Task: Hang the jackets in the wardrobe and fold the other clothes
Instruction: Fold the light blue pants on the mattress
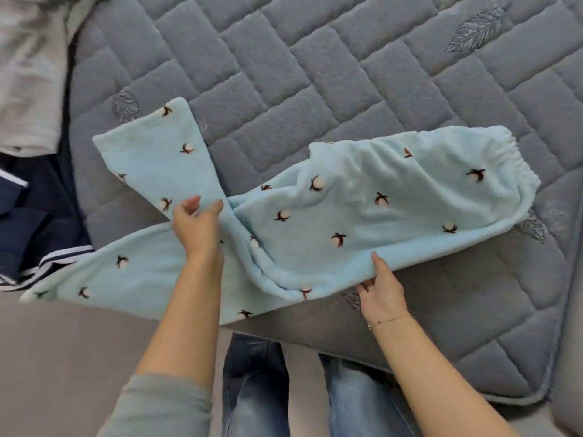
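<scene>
The light-blue fleece trousers point(315, 216) lie half-folded on the bed point(347, 74), left hand point(197, 228) pinching a leg, right hand point(380, 291) gripping the near edge, while grey point(28, 74) and navy garments point(34, 216) apparently still await folding.

Grey-green pushed-up sleeve point(164, 405), faded blue jeans point(255, 389), thin, possibly gold bracelet point(386, 320)

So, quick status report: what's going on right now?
Left hand pinching pyjama trousers at the crotch. Right hand gripping their near edge. Trousers half-spread on bed, legs splayed. Nothing blocking.
</scene>
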